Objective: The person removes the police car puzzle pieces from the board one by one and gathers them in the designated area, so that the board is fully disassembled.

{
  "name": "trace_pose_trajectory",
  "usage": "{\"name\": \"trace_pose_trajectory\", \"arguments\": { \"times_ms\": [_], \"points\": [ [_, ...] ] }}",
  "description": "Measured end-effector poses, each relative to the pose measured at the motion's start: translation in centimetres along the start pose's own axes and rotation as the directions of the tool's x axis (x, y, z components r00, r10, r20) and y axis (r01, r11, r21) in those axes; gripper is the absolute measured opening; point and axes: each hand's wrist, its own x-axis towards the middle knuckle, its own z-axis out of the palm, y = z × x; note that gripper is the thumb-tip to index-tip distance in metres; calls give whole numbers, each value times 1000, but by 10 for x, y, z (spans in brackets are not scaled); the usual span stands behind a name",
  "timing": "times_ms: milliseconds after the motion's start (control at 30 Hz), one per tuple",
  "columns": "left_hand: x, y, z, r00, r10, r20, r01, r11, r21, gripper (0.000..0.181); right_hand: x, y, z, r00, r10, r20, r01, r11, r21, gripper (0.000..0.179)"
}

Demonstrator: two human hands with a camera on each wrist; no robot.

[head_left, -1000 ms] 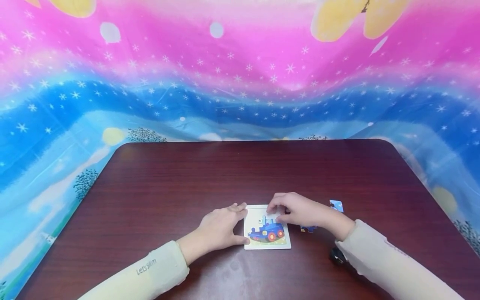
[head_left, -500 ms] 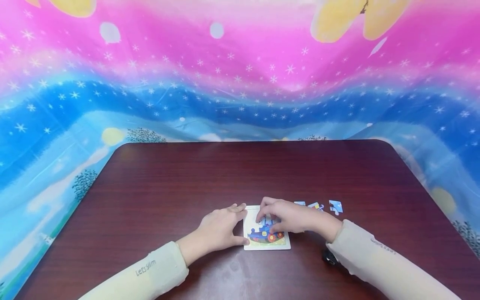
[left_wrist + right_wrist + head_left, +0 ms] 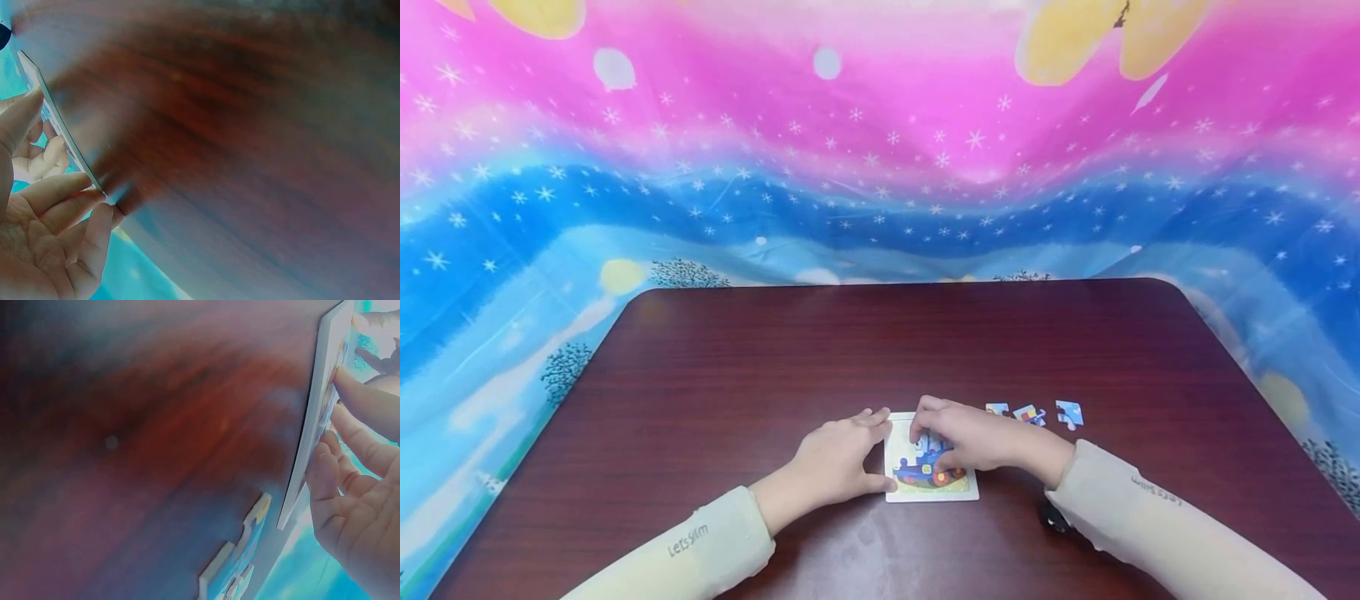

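Note:
A square white-framed jigsaw puzzle (image 3: 934, 495) showing a blue vehicle with red wheels lies on the table. My left hand (image 3: 833, 458) rests along its left edge, thumb at the near corner and fingers at the far one. The left wrist view shows those fingers (image 3: 62, 200) fairly straight against the rim. Over the upper part of the picture my right hand (image 3: 973, 433) bends down, thumb and index finger touching the surface and covering part of it. In the right wrist view the thumb (image 3: 362, 397) meets the board; whether a piece is pinched there is hidden.
Loose jigsaw pieces lie right of the frame: a blue one (image 3: 1070, 413), a multicoloured one (image 3: 1028, 414) and one partly behind the right hand (image 3: 997, 408). A black object (image 3: 1054, 518) shows under the right sleeve. A patterned cloth (image 3: 880, 167) hangs behind the brown table (image 3: 775, 350).
My right hand has shifted left and slightly nearer over the puzzle, uncovering loose pieces behind the forearm. It has stayed nearly still over the last half second. My left hand has kept its place.

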Motion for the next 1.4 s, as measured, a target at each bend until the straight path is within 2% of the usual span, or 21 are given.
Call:
{"name": "trace_pose_trajectory", "arguments": {
  "times_ms": [200, 733, 900, 1100, 1400],
  "points": [
    [0, 1, 0, 1000, -2, 4, 2, 1000, 5, 77, 1, 1, 1, 1000, 9, 2, -9, 1000, -26, 32],
    [-1, 1, -2, 1000, 0, -6, 0, 1000, 3, 76, -1, -3, 3, 999, 23, -29, -23, 1000, -3, 35],
    [-1, 2, -2, 1000, -2, -3, 2, 1000, -1, 76, -2, -3, 3, 999, 23, -31, -23, 999, 26, 35],
    [-2, 1, -2, 1000, -3, -6, 3, 1000, -3, 76, -1, -1, 1, 999, -15, -52, 18, 999, 48, 30],
    [-1, 1, -2, 1000, -3, -2, 3, 1000, -3, 77, -2, 5, -4, 999, -26, -44, 33, 984, 176, 24]
  ]
}}
